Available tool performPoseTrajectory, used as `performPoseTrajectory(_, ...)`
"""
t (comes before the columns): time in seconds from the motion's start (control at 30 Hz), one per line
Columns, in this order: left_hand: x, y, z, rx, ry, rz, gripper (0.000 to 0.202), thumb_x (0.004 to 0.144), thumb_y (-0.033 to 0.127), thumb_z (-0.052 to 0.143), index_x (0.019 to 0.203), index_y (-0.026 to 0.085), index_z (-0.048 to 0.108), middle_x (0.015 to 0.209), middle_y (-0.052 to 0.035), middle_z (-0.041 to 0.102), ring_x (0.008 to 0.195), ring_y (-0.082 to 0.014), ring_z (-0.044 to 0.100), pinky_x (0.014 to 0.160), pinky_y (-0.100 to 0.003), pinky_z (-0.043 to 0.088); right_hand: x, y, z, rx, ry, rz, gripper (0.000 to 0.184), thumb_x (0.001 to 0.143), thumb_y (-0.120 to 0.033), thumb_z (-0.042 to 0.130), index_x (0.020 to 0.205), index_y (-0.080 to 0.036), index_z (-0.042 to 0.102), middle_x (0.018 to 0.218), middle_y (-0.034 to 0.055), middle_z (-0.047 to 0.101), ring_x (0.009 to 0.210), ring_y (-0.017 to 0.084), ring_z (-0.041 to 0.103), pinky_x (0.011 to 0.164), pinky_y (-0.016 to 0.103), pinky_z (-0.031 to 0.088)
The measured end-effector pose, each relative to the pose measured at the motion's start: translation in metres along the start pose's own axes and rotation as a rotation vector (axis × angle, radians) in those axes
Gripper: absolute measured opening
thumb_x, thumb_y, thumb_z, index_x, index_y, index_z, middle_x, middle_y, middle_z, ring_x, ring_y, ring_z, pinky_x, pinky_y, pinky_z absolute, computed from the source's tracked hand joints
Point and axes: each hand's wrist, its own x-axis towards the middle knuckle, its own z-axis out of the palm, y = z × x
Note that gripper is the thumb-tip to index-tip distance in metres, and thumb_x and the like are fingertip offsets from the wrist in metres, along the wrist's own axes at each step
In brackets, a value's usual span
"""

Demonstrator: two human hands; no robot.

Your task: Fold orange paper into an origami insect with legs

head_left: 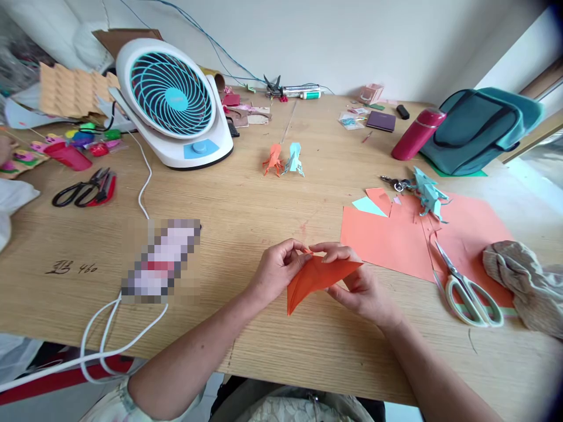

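Observation:
An orange sheet of origami paper [319, 275], folded into a pointed, layered shape, is held up just above the wooden table near its front edge. My left hand [281, 266] pinches its upper left edge between thumb and fingers. On the other side, my right hand [356, 287] grips the paper, with fingers along the top edge and the thumb underneath. Further back stand two folded paper figures, one orange [274, 159] and one light blue [294, 159]. A larger blue paper figure [428, 193] rests on orange sheets [387, 240] to the right.
White-handled scissors [472, 299] lie at right beside a crumpled cloth [523, 281]. A pink bottle [419, 133] leans by a teal bag [479, 132]. At left are a fan [176, 105], black-handled shears [88, 187], a blurred phone [160, 264] and white cables [103, 334].

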Motion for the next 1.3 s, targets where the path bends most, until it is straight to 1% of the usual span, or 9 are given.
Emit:
performPoseTrajectory(0.13, -0.001, 0.004, -0.005, 0.071, 0.029, 0.055, 0.038, 0.095, 0.051, 0.057, 0.089, 0.016, 0.069, 0.068, 0.0008, 0.056, 0.063, -0.0119, 0.049, 0.059, -0.023, 0.038, 0.001, -0.003, -0.001, -0.092, -0.018, -0.084, 0.009, 0.098, -0.024, 0.061, 0.105, -0.028, 0.056, 0.108, 0.006, 0.06, 0.106, 0.021, 0.058, 0.094, 0.037, 0.05)
performPoseTrajectory(0.2, -0.001, 0.007, -0.01, 0.05, 0.026, 0.029, 0.046, 0.098, 0.057, 0.047, 0.094, 0.017, 0.069, 0.075, -0.001, 0.059, 0.065, -0.013, 0.053, 0.059, -0.024, 0.04, 0.001, -0.004, -0.005, -0.19, -0.022, -0.123, 0.01, 0.097, -0.019, 0.06, 0.101, -0.026, 0.056, 0.103, 0.0059, 0.059, 0.101, 0.021, 0.058, 0.09, 0.036, 0.05)
performPoseTrajectory(0.3, -0.002, 0.012, -0.017, -0.009, -0.069, -0.042, 0.051, 0.097, 0.064, 0.043, 0.106, 0.019, 0.066, 0.086, -0.0021, 0.062, 0.064, -0.0134, 0.056, 0.056, -0.024, 0.042, 0.0, -0.004, -0.011, -0.321, -0.046, -0.153, 0.017, 0.092, -0.011, 0.06, 0.098, -0.025, 0.053, 0.105, 0.0068, 0.058, 0.099, 0.022, 0.059, 0.088, 0.036, 0.05)
performPoseTrajectory(0.43, -0.003, 0.016, -0.018, 0.033, -0.139, 0.007, 0.039, 0.089, 0.05, 0.067, 0.113, 0.02, 0.064, 0.096, -0.0038, 0.067, 0.08, -0.016, 0.063, 0.07, -0.025, 0.05, -0.001, -0.005, -0.016, -0.423, -0.06, -0.159, 0.023, 0.089, -0.005, 0.059, 0.1, -0.025, 0.053, 0.108, 0.0076, 0.056, 0.101, 0.022, 0.059, 0.089, 0.037, 0.051)
performPoseTrajectory(0.53, -0.003, 0.013, -0.014, 0.123, -0.112, 0.041, 0.03, 0.084, 0.034, 0.071, 0.109, 0.019, 0.067, 0.101, -0.0059, 0.07, 0.086, -0.0175, 0.065, 0.072, -0.025, 0.051, -0.001, -0.006, -0.017, -0.458, -0.07, -0.149, 0.024, 0.09, -0.005, 0.058, 0.101, -0.025, 0.054, 0.11, 0.0085, 0.056, 0.103, 0.022, 0.059, 0.09, 0.037, 0.052)
performPoseTrajectory(0.7, -0.001, 0.008, -0.015, 0.134, -0.079, 0.052, 0.024, 0.093, 0.034, 0.059, 0.11, 0.02, 0.068, 0.1, -0.0055, 0.07, 0.079, -0.0155, 0.063, 0.062, -0.022, 0.047, -0.002, -0.005, -0.019, -0.499, -0.067, -0.151, 0.02, 0.092, -0.008, 0.057, 0.102, -0.026, 0.056, 0.114, 0.0101, 0.058, 0.104, 0.023, 0.061, 0.091, 0.039, 0.054)
performPoseTrajectory(0.8, -0.001, 0.01, -0.019, 0.118, -0.054, 0.041, 0.027, 0.097, 0.039, 0.054, 0.108, 0.02, 0.069, 0.083, -0.0007, 0.064, 0.069, -0.0124, 0.056, 0.062, -0.021, 0.045, -0.002, -0.001, -0.022, -0.498, -0.05, -0.156, 0.018, 0.094, -0.009, 0.058, 0.101, -0.025, 0.056, 0.119, 0.0105, 0.059, 0.107, 0.022, 0.063, 0.093, 0.039, 0.054)
performPoseTrajectory(1.03, 0.0, 0.017, -0.021, -0.099, -0.132, -0.084, 0.033, 0.091, 0.054, 0.061, 0.093, 0.021, 0.057, 0.076, 0.0015, 0.061, 0.068, -0.0137, 0.06, 0.06, -0.022, 0.05, -0.002, -0.003, -0.026, -0.477, -0.055, -0.135, 0.017, 0.094, -0.008, 0.059, 0.098, -0.025, 0.058, 0.12, 0.0088, 0.063, 0.106, 0.02, 0.066, 0.09, 0.034, 0.054)
performPoseTrajectory(1.3, 0.0, 0.009, -0.02, -0.117, -0.237, -0.17, 0.05, 0.089, 0.063, 0.063, 0.114, 0.02, 0.064, 0.08, -0.0021, 0.068, 0.071, -0.0152, 0.062, 0.063, -0.024, 0.049, -0.004, -0.005, -0.024, -0.458, -0.189, -0.095, 0.024, 0.09, -0.005, 0.059, 0.102, -0.026, 0.059, 0.124, 0.0104, 0.063, 0.114, 0.023, 0.064, 0.093, 0.037, 0.055)
